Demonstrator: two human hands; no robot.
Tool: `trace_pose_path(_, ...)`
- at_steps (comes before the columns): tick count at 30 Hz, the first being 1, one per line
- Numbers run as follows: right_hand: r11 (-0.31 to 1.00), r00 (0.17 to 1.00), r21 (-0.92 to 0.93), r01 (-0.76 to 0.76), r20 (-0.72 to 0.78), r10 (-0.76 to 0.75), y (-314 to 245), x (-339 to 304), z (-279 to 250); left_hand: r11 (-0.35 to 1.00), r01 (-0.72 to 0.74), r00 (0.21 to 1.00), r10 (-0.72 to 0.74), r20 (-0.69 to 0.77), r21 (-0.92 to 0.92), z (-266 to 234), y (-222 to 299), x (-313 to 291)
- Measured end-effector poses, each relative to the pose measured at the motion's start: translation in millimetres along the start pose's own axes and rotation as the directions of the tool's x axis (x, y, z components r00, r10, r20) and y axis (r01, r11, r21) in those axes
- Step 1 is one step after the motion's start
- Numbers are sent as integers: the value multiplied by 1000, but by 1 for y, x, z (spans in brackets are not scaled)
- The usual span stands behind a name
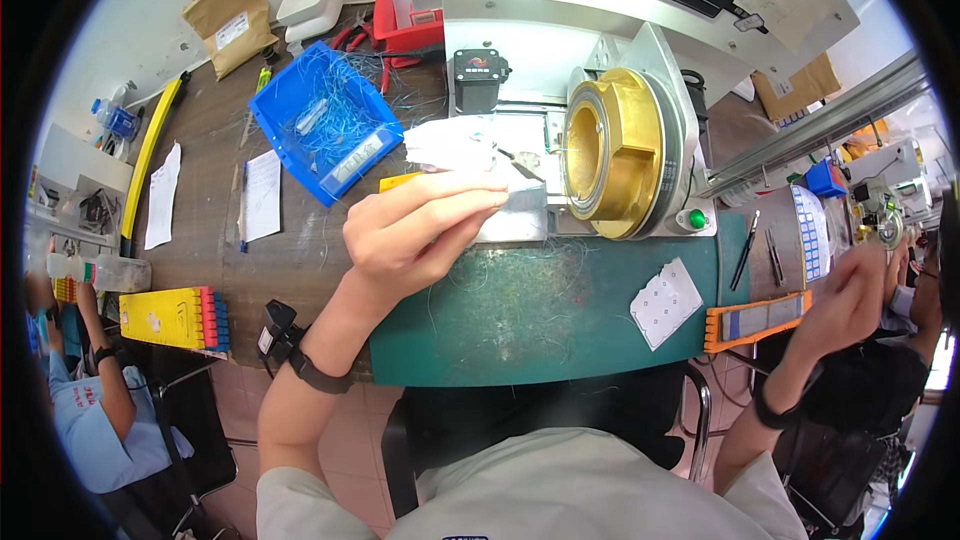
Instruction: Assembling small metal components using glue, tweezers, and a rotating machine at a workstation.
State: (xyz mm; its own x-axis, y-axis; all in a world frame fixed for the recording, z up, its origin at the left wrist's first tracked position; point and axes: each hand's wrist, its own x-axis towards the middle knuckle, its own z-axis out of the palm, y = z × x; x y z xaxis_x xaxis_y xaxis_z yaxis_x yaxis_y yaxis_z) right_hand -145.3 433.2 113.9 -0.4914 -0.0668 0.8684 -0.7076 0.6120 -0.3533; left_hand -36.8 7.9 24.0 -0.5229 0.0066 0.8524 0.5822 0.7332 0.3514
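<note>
Two hands are apart: the left hand (425, 225), pinched narrow left of the gold ring (638, 130) on the machine (480, 20), seems at fine positioning, next calling for steadiness, while the right hand (850, 305) is too blurred to tell its grip.

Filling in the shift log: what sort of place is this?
Probably a factory workshop: a bench machine carrying a gold metal ring, a blue bin of tangled blue strands, and a seated co-worker.
</note>
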Motion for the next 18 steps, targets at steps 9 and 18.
trace_pose_path(9,947,939,-184,-265,175,297,104,77,23,1000,8,999,-7,45,-30,1,-3,4)
trace_pose_path(18,931,908,-93,-352,208,364,153,64,29,1000,-13,994,16,107,-24,-6,-2,5)
